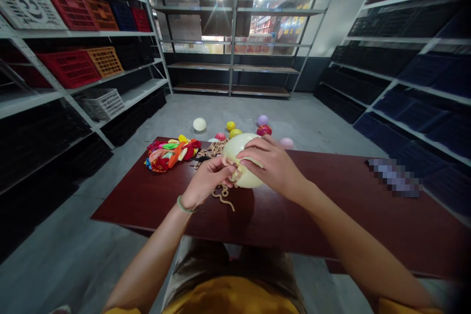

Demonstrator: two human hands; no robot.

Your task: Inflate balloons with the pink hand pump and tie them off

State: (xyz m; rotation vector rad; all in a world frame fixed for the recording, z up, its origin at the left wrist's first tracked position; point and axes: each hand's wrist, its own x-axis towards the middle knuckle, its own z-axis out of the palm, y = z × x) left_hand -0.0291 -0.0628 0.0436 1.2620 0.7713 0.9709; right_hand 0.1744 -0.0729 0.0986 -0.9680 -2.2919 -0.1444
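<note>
A pale cream, inflated balloon (239, 143) is held above the table between my two hands. My left hand (212, 176) pinches its neck end, thumb against fingers. Over its right side lies my right hand (274, 162), fingers curved around the balloon. A beige cord (224, 200) trails in curls on the table below my left hand; whether it touches the balloon's neck I cannot tell. Behind my left hand sits a heap of beige cord (217, 148), with a dark object (198, 159) beside it. Left of that lies a pile of flat, colourful balloons (171, 153).
The dark red table (147, 206) spans the front. A blurred, pixelated item (395, 176) lies at its right. Beyond, inflated balloons rest on the floor, including a white one (199, 124) and a purple one (262, 120). Shelves with crates (69, 68) stand left; more racks stand behind and right.
</note>
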